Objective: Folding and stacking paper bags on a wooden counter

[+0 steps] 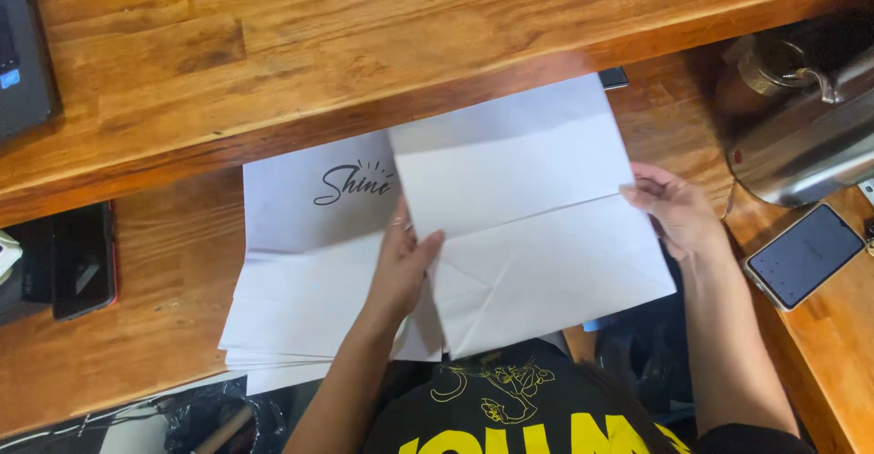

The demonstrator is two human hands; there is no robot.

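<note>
Black cloth with a yellow print (510, 408) fills the bottom edge, closest to the lens, belonging to the person whose arms reach up from it; the left hand (401, 272) pinches the left edge of a flat white paper bag (537, 226), thumb on top and fingers underneath; the right hand (674, 208) grips the same bag's right edge, fingers curled over it; the bag is folded flat, creased across the middle and diagonally at its lower part, so nothing can be seen inside it, and it is held slightly tilted just above the lower shelf; beneath and to its left lies a stack of similar white bags (300, 281), the top one bearing a cursive mark, its lower edge overhanging the shelf; both rest on a brown wooden counter (164, 299) with a raised upper board (273, 44) behind; a dark phone with a red rim (82, 258) lies at the left; a light-cased phone (806, 254) lies at the right near a shiny metal kettle (801, 117); a small dark object (614, 78) peeks out behind the held bag; a black plastic sack (218, 418) sits below the counter.
</note>
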